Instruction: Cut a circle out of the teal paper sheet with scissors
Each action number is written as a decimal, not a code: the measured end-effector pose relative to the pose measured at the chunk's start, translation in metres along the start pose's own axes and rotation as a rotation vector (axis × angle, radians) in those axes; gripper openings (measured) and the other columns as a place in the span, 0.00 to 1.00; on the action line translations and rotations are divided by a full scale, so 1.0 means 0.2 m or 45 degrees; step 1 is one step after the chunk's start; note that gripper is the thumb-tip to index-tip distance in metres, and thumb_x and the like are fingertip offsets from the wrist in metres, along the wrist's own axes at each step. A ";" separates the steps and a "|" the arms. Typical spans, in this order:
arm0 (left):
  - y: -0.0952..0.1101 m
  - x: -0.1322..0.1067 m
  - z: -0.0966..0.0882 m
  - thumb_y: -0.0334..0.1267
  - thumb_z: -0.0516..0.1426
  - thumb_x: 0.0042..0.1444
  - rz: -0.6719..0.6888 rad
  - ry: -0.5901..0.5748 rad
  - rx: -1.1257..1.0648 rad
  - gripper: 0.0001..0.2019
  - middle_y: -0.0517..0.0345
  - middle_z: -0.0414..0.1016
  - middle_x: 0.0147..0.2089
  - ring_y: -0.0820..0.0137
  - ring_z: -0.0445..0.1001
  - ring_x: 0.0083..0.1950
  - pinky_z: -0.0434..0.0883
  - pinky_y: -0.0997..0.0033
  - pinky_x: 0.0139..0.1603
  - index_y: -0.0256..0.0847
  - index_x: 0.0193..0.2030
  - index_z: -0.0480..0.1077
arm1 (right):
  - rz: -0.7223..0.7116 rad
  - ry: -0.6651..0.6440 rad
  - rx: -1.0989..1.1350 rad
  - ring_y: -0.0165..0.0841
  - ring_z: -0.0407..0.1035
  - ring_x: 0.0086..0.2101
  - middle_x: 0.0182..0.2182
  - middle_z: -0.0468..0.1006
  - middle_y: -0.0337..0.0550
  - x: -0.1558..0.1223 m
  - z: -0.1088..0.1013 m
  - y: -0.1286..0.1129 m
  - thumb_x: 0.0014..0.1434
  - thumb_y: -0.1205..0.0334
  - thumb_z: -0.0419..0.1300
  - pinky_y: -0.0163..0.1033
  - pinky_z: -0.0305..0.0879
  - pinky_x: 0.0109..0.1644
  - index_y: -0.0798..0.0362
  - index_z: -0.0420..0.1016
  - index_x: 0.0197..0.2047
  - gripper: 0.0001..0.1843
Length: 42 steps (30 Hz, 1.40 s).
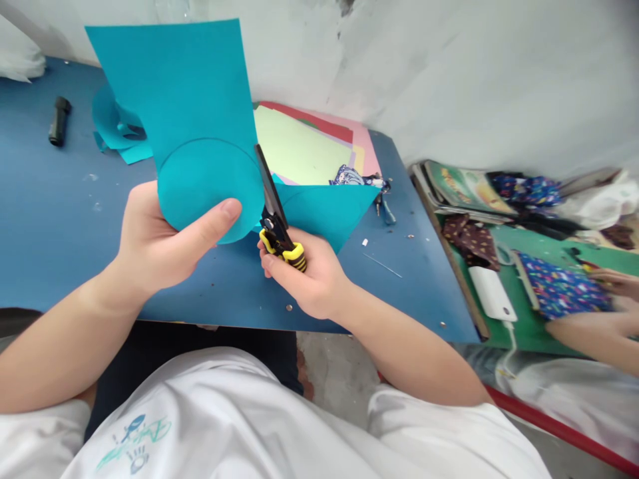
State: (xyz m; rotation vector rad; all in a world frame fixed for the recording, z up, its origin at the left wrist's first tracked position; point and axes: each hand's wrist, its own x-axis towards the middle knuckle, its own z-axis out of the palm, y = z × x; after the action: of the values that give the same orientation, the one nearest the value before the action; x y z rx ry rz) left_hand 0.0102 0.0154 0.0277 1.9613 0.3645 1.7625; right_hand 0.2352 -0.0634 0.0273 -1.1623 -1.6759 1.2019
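A teal paper sheet [184, 100] is held upright above the near part of a blue table [50, 219]. The left hand [160, 243] grips its lower rounded edge: the thumb [214, 223] is pressed across the front face, and the other fingers are closed behind the paper, out of sight. The right hand [309, 276] is wrapped shut around the black-and-yellow handles of the scissors [274, 216], just right of the left thumb. The dark blades point away and up, lying along the right edge of the rounded part, where the paper is split. Right of the blades, a pointed teal flap [329, 209] hangs toward the table. The sheet is plain, matte and uncreased, with 1 curved line drawn across it above the left hand. Teal scraps [117, 130] lie far left on the table, near a black cylinder [58, 121]. A stack of coloured papers [304, 150] lies behind the scissors. At the right edge another person's hand [616, 283] rests on patterned cloth [562, 289] on a green table [504, 332].
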 end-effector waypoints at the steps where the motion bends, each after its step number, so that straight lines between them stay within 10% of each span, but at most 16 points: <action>1: 0.00 0.00 0.00 0.52 0.77 0.72 -0.002 0.002 0.000 0.32 0.66 0.66 0.23 0.80 0.63 0.22 0.60 0.73 0.21 0.41 0.25 0.66 | 0.001 -0.005 0.002 0.36 0.69 0.32 0.29 0.73 0.38 0.00 0.00 0.00 0.70 0.50 0.69 0.43 0.67 0.37 0.47 0.74 0.41 0.12; 18: -0.02 0.05 -0.02 0.36 0.71 0.71 0.300 -0.107 0.181 0.19 0.67 0.70 0.26 0.78 0.66 0.24 0.65 0.72 0.23 0.42 0.30 0.69 | 0.026 -0.034 -0.027 0.35 0.66 0.30 0.29 0.72 0.36 0.01 0.00 -0.01 0.69 0.48 0.68 0.43 0.64 0.35 0.46 0.73 0.42 0.13; 23: -0.02 0.04 -0.04 0.41 0.73 0.69 0.412 -0.125 0.285 0.08 0.65 0.83 0.37 0.69 0.84 0.31 0.83 0.66 0.32 0.44 0.45 0.81 | -0.027 -0.050 -0.154 0.34 0.66 0.32 0.31 0.74 0.36 0.02 -0.01 -0.01 0.70 0.49 0.67 0.43 0.64 0.38 0.46 0.72 0.42 0.12; 27: -0.04 0.01 -0.03 0.53 0.70 0.76 0.353 -0.134 0.366 0.13 0.61 0.87 0.45 0.62 0.90 0.40 0.91 0.54 0.47 0.46 0.52 0.84 | -0.043 -0.057 -0.192 0.35 0.66 0.32 0.31 0.74 0.37 0.02 -0.01 -0.02 0.69 0.50 0.66 0.44 0.65 0.38 0.46 0.73 0.42 0.11; 37: -0.07 0.01 0.00 0.49 0.79 0.65 0.340 -0.045 0.208 0.17 0.64 0.82 0.33 0.71 0.78 0.28 0.76 0.65 0.30 0.44 0.38 0.79 | -0.040 -0.031 -0.192 0.35 0.67 0.33 0.31 0.75 0.37 0.02 -0.01 -0.01 0.70 0.50 0.66 0.44 0.64 0.39 0.46 0.72 0.42 0.11; 42: 0.06 0.03 0.08 0.59 0.80 0.65 -0.107 0.040 0.200 0.22 0.61 0.82 0.33 0.62 0.85 0.37 0.85 0.59 0.38 0.46 0.41 0.80 | -0.019 -0.030 -0.174 0.35 0.66 0.32 0.31 0.74 0.37 0.02 -0.01 -0.01 0.70 0.49 0.66 0.43 0.64 0.38 0.47 0.73 0.43 0.11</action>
State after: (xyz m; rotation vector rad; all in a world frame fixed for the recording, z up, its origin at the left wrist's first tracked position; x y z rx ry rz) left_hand 0.0260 0.0044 0.0379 1.9950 0.6035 1.7597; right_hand 0.2351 -0.0593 0.0296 -1.2202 -1.8049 1.1099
